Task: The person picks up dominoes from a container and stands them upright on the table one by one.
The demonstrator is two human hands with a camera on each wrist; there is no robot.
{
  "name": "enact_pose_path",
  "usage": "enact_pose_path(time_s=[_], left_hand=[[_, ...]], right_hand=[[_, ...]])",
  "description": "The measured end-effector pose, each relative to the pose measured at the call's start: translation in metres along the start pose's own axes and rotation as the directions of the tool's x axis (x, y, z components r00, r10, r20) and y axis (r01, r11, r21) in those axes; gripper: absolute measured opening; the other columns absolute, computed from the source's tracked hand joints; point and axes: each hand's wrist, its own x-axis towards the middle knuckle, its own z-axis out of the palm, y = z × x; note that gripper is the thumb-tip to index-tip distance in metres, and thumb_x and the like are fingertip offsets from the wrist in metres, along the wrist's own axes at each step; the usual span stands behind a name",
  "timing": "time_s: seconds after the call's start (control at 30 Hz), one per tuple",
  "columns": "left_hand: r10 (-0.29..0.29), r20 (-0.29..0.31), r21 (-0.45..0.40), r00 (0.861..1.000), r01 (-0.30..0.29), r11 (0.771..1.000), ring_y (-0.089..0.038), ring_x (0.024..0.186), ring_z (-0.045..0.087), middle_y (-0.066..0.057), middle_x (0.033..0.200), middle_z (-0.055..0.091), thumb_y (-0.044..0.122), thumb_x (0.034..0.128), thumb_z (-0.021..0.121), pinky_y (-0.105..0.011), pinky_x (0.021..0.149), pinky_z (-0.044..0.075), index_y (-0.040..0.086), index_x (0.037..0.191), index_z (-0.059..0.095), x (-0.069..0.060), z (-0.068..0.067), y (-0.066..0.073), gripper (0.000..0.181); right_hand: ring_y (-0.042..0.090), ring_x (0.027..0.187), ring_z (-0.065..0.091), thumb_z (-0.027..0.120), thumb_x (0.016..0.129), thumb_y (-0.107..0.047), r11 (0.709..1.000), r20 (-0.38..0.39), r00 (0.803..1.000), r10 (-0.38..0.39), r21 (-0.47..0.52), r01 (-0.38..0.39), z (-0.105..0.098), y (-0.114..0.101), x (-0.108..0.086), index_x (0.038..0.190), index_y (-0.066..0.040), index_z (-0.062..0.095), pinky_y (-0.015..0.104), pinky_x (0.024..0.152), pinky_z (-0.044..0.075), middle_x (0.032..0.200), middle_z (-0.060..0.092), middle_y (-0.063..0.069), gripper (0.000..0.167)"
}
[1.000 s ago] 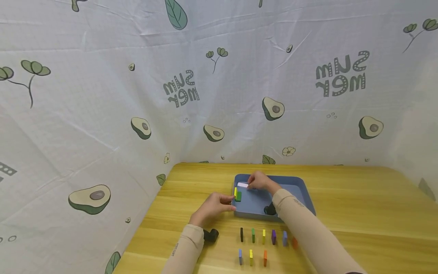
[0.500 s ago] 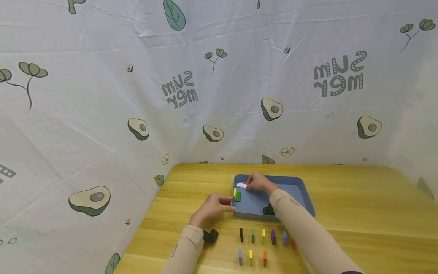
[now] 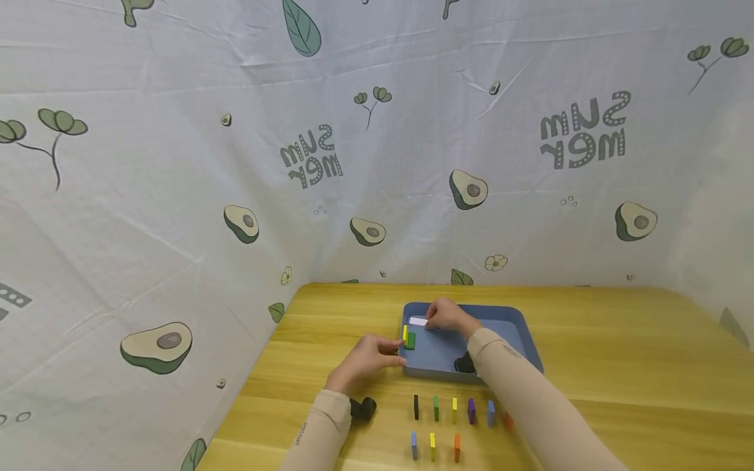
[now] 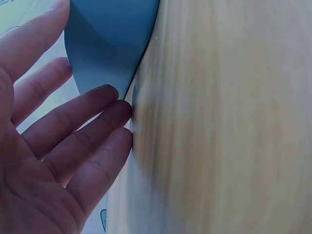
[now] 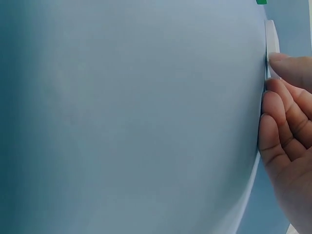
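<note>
**White block runs leftward from your right fingertips**

Your right hand [image 3: 448, 316] reaches into the blue-grey tray [image 3: 432, 358], close to its far wall. Grip narrow: thumb and fingertips pinch one end of the white block [image 3: 417, 322].

Block sits in the tray's far-left part. Long axis side to side, roughly parallel to the tray's far wall; free end points at the tray's left wall. Flat or on edge: you can't tell.

Your left hand [image 3: 366, 356] is at the tray's left wall. Fingers fairly straight, thumb and forefinger well apart. Forefinger tip meets the yellow block [image 3: 405, 332] in view; true contact unclear. That block stands by the tray's left wall, green block [image 3: 411, 341] just beside it, both nearer you than the white one.

Judgement: the relation that counts is the white block's free end against the tray's left wall. Your right hand is on that line; your left is nearer yellow and green.
</note>
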Motion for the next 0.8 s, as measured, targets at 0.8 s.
enact_pose_path(time_s=[0.8], left_hand=[[-0.022, -0.005, -0.018, 1.000, 0.022, 1.000, -0.020, 0.121, 0.064, -0.002, 0.128, 0.070, 0.033, 0.0879, 0.078, -0.045, 0.104, 0.051, 0.015, 0.130, 0.069, -0.0017, 0.0013, 0.0005, 0.047]], right_hand=[[0.016, 0.069, 0.054, 0.077, 0.086, -0.007, 0.999, 0.026, 1.000, 0.004, -0.041, -0.003, -0.0008, -0.0054, -0.0018, 0.080, -0.002, 0.073, 0.024, 0.060, 0.043, 0.073, 0.060, 0.003, 0.009]])
